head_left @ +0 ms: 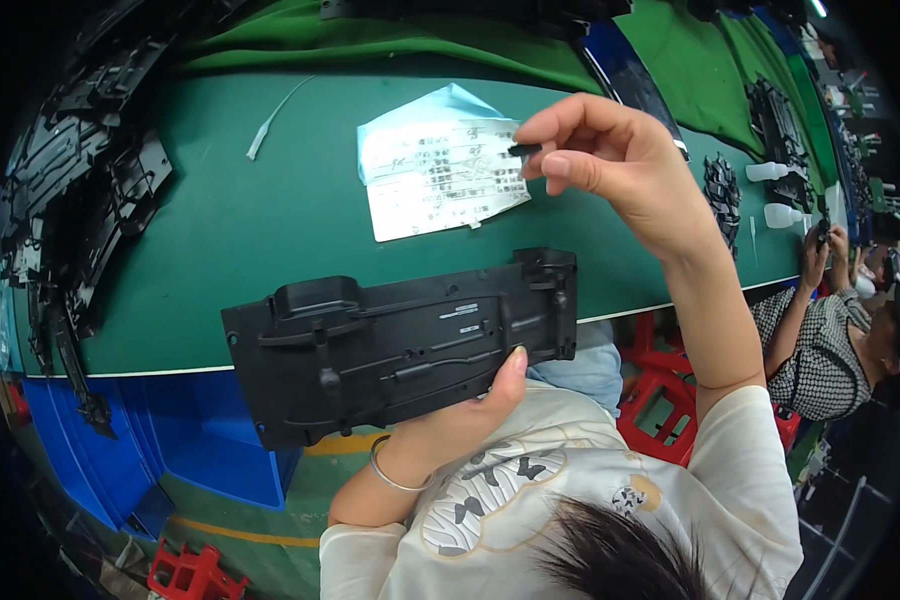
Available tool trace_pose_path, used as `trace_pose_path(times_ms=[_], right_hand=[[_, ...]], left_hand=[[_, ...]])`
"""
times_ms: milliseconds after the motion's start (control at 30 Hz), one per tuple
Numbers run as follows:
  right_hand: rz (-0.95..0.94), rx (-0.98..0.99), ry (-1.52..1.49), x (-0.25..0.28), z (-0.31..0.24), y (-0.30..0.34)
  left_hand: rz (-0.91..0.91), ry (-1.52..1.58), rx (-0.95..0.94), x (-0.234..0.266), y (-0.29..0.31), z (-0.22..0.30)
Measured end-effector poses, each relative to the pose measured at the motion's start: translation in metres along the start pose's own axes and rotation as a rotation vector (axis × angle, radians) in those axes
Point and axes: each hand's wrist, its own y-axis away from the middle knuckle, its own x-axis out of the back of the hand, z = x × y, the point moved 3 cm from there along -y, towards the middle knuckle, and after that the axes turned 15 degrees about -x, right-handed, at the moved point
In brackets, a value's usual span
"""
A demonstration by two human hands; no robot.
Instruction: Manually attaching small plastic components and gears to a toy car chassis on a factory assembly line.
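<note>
A long black moulded plastic part (pixel 400 350), shaped like a toy car underbody, is tilted in front of my body at the table's near edge. My left hand (pixel 475 410) grips its lower edge, with the thumb on the face and the other fingers hidden behind. Raised above the table, my right hand (pixel 610 160) pinches a small black piece (pixel 523 150) between thumb and fingers; its exact kind is too small to tell. Behind that piece lies a printed paper sheet (pixel 440 180) on a light blue sheet (pixel 455 103).
Black plastic parts (pixel 90 220) are piled at the left of the green table (pixel 210 230). A thin-tipped white tube (pixel 260 138) lies near them. White bottles (pixel 785 215) stand at the right, by a co-worker (pixel 820 340). Blue bins (pixel 210 450) sit below the table edge; red stools (pixel 660 400) are nearby.
</note>
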Motion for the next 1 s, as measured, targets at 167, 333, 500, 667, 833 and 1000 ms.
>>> trace_pose_path(times_ms=[167, 333, 500, 667, 833, 1000], right_hand=[[0.0, -0.042, -0.101, 0.009, 0.013, 0.015], [0.037, -0.112, -0.206, 0.002, 0.014, 0.036], [0.064, -0.106, -0.232, -0.005, 0.018, 0.05], [0.041, -0.077, -0.253, -0.011, 0.023, 0.055], [0.09, 0.157, -0.039, -0.015, 0.025, 0.062], [0.106, 0.172, 0.057, -0.017, 0.025, 0.064]], left_hand=[[0.055, 0.118, 0.06, 0.0, 0.0, 0.005], [0.133, 0.071, 0.065, -0.007, 0.0, 0.01], [0.11, -0.236, -0.09, -0.012, -0.005, 0.016], [-0.006, -0.254, -0.059, -0.014, -0.004, 0.021], [-0.056, -0.322, -0.022, -0.016, -0.001, 0.021], [-0.066, -0.331, -0.026, -0.017, -0.003, 0.021]])
